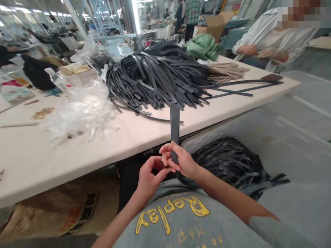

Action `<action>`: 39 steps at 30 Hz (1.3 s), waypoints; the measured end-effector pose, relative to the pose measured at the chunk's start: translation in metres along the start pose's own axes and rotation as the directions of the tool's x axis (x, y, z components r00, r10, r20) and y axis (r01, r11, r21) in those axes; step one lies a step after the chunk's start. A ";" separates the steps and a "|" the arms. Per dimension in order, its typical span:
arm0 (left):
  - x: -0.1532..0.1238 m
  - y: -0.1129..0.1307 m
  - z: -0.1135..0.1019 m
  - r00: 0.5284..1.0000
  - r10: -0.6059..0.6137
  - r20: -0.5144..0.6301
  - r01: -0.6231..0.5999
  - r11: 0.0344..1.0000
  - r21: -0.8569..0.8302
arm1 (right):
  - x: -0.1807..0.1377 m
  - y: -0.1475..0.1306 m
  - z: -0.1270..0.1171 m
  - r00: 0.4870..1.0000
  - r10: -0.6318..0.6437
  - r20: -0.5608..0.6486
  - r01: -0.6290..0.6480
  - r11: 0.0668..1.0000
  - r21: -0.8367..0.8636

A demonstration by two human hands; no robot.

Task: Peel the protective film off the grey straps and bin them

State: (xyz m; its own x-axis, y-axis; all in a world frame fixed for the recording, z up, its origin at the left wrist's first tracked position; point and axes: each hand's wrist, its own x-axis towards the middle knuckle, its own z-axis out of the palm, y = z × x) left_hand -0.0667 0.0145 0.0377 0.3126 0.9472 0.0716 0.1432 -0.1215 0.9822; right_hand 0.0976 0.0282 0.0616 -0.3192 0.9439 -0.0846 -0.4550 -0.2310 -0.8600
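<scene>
My right hand (181, 161) is closed on the lower end of a dark grey strap (175, 124) that stands upright in front of the table edge. My left hand (150, 174) is curled beside it, its fingertips pinching at the same strap end near my right thumb. Both hands hover over my lap, just below the pale table (38, 162). A big heap of the same dark straps (157, 75) lies on the table beyond them.
A clear bin (284, 137) at my right holds more dark straps (232, 162). A pile of clear plastic bags (82, 110) lies on the table at left. A bundle of tan strips (224, 70) lies far right, where another person (269, 41) works.
</scene>
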 end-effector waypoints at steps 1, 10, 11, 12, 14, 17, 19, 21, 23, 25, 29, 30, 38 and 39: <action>-0.001 0.000 -0.003 0.991 0.100 -0.088 -0.091 0.990 0.104 | 0.005 0.003 0.006 1.000 0.001 0.006 -0.001 1.000 0.029; -0.001 0.006 -0.030 0.854 0.505 -0.125 -0.368 0.757 0.540 | 0.018 0.030 0.036 0.990 0.025 -0.136 -0.079 0.909 -0.410; 0.000 0.006 -0.029 0.848 0.515 -0.127 -0.380 0.757 0.532 | 0.018 0.032 0.038 0.990 0.030 -0.139 -0.089 0.895 -0.437; 0.000 0.005 -0.028 0.844 0.519 -0.137 -0.385 0.762 0.520 | 0.018 0.034 0.038 0.990 0.033 -0.137 -0.092 0.887 -0.453; -0.001 0.001 -0.027 0.847 0.505 -0.169 -0.376 0.792 0.480 | 0.019 0.035 0.039 0.991 0.050 -0.125 -0.104 0.878 -0.468; -0.001 -0.006 -0.029 0.895 0.403 -0.192 -0.313 0.873 0.374 | 0.022 0.032 0.034 0.992 0.088 -0.095 -0.123 0.867 -0.483; 0.001 -0.009 -0.037 0.945 0.245 -0.216 -0.184 0.946 0.268 | 0.025 0.032 0.028 0.989 0.125 -0.082 -0.149 0.867 -0.476; 0.005 -0.009 -0.051 0.961 0.060 -0.270 -0.027 0.992 0.127 | 0.026 0.035 0.021 0.980 0.181 -0.078 -0.197 0.877 -0.439; 0.012 -0.007 -0.070 0.942 -0.063 -0.331 0.065 0.998 -0.004 | 0.025 0.041 0.015 0.971 0.225 -0.078 -0.237 0.889 -0.391; 0.022 -0.005 -0.089 0.928 -0.099 -0.359 0.078 0.994 -0.072 | 0.022 0.048 0.010 0.967 0.240 -0.080 -0.252 0.894 -0.370; 0.040 -0.003 -0.108 0.941 -0.101 -0.323 0.076 0.993 -0.088 | 0.018 0.053 0.009 0.965 0.245 -0.090 -0.259 0.856 -0.447; 0.043 -0.003 -0.109 0.946 -0.097 -0.310 0.075 0.994 -0.081 | 0.018 0.051 0.010 0.970 0.232 -0.078 -0.239 0.835 -0.496; 0.068 -0.004 -0.151 0.911 0.028 -0.412 0.134 0.924 0.358 | 0.020 0.033 0.006 0.981 0.169 0.091 -0.079 0.788 -0.610; 0.075 -0.005 -0.164 0.869 0.102 -0.485 0.181 0.846 0.502 | 0.019 0.034 0.004 0.979 0.187 0.077 -0.111 0.816 -0.567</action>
State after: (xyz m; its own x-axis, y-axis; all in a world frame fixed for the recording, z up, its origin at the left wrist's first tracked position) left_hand -0.1980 0.1349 0.0664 -0.1691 0.9543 0.2463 0.6491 -0.0802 0.7565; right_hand 0.0719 0.0375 0.0326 -0.4617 0.8632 -0.2045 0.1358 -0.1591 -0.9779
